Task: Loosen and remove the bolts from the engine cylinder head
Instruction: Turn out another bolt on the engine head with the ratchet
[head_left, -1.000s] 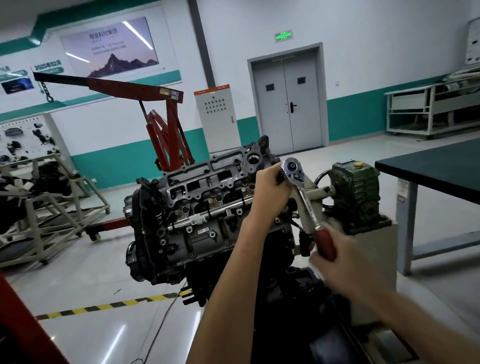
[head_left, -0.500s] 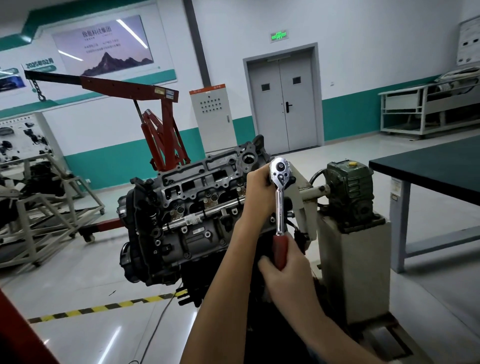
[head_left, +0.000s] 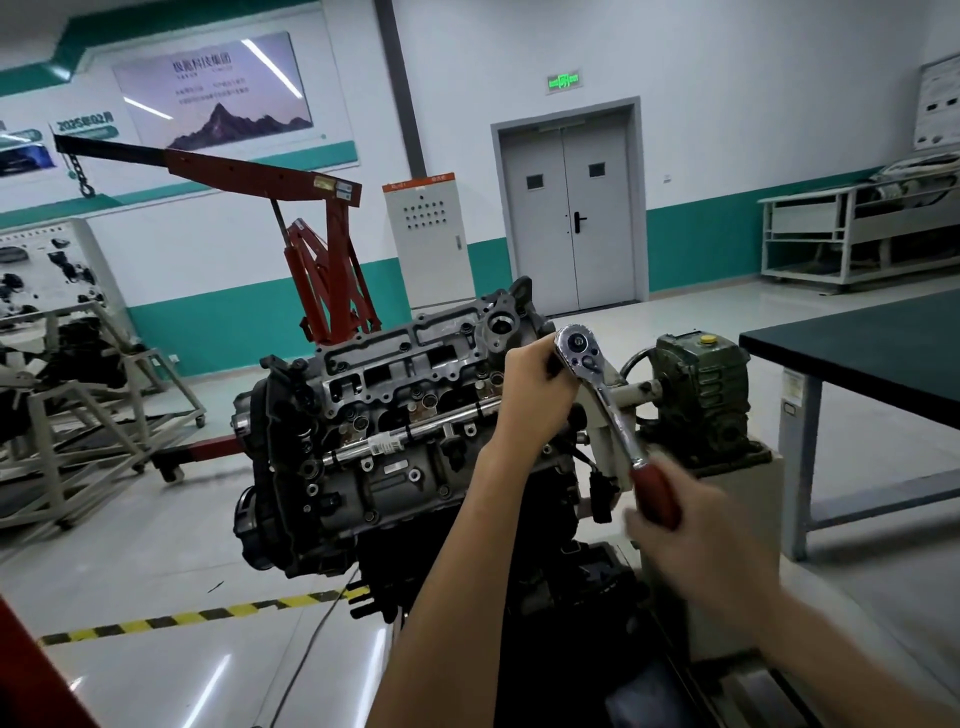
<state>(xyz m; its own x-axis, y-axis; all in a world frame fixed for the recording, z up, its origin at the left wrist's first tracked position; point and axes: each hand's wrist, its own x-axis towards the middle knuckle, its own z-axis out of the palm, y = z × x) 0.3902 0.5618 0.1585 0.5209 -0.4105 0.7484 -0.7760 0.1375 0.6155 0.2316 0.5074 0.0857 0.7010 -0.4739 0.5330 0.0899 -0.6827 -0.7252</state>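
From the head camera: an engine (head_left: 395, 441) on a stand, with the cylinder head (head_left: 410, 364) tilted up toward the viewer and its valve gear exposed. At the right end of the engine, a ratchet wrench (head_left: 597, 387), round head up against the cylinder head, shaft slanting down and away to the right.

Left hand (head_left: 535, 379) curled round the underside of the wrench head, steadying it against the engine. No sight of socket or bolt behind those fingers, so no telling which bolt, or how far out. Right hand (head_left: 696, 540) wrapped round the red handle (head_left: 655, 493), blurred.

Just right of the engine, a green gearbox (head_left: 701, 395). Further right, a dark tabletop (head_left: 857, 353). Behind the engine, a red hoist (head_left: 322, 280).

Probably mid-stroke on a bolt at the engine's right end.

Likely trouble from here:
- Easing off with the left hand could tip the socket off square. That risks rounding the bolt and skinning knuckles on the castings.
- A bolt breaking free suddenly under a hard pull could send the right hand toward the gearbox and its shaft, close beside the handle's path.
- Pulling with the wrist bent, rather than in line with the handle, makes either slip worse.
- Once loose, a bolt could fall into an open pocket of the cylinder head or down to the floor beneath the engine. Better to finish by fingers and lift it clear.
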